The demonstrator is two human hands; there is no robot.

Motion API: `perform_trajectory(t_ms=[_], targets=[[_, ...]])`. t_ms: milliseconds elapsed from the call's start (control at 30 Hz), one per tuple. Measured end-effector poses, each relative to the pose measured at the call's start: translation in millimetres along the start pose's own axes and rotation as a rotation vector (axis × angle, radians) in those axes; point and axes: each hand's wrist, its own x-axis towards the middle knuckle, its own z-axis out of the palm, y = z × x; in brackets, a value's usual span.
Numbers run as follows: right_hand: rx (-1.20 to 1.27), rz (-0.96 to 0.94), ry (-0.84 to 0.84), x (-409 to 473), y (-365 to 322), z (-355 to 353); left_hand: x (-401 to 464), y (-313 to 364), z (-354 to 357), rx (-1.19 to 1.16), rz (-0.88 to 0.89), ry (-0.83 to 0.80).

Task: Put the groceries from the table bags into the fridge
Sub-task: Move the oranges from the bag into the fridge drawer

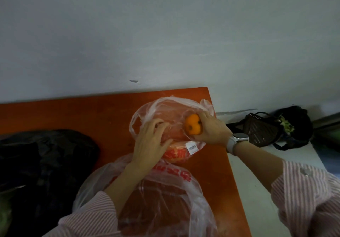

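Observation:
A clear plastic bag (166, 108) with red print and a white price label lies open on the orange table (77, 111). My right hand (211, 128) grips an orange fruit (193, 124) at the bag's right edge. My left hand (150, 141) rests on the bag's crumpled plastic, fingers curled into it. A second clear bag with red print (165, 196) lies nearer to me, under my left forearm. What else the bags hold is hidden by the plastic.
A black plastic bag (42, 163) fills the table's left side. The table ends just right of the bags. On the floor to the right stand a dark slotted basket (261, 128) and a black bag (294, 121). A pale wall rises behind the table.

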Motion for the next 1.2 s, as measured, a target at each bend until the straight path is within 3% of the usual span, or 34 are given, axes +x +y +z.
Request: perform_trajectory(t_ms=[167,333,533,700,967,1200], targets=[[0.299,-0.016,0.017,-30,2,-7,-6,-1,-1,-0.096,-0.149,-0.222],[0.392,0.118,-0.010,-47,2,7,-18,10,4,-0.057,-0.085,-0.472],[0.424,0.171,-0.007,-59,-2,24,-29,14,12,0.016,0.008,-0.597],[0.432,0.181,0.010,-76,-3,33,-39,25,15,0.143,-0.024,-0.702],[0.478,0.126,0.087,-96,-6,29,-34,28,-15,-0.278,-0.173,-0.540],[0.516,0.077,0.165,-116,-19,9,-13,47,-62,-0.618,-0.281,-0.111]])
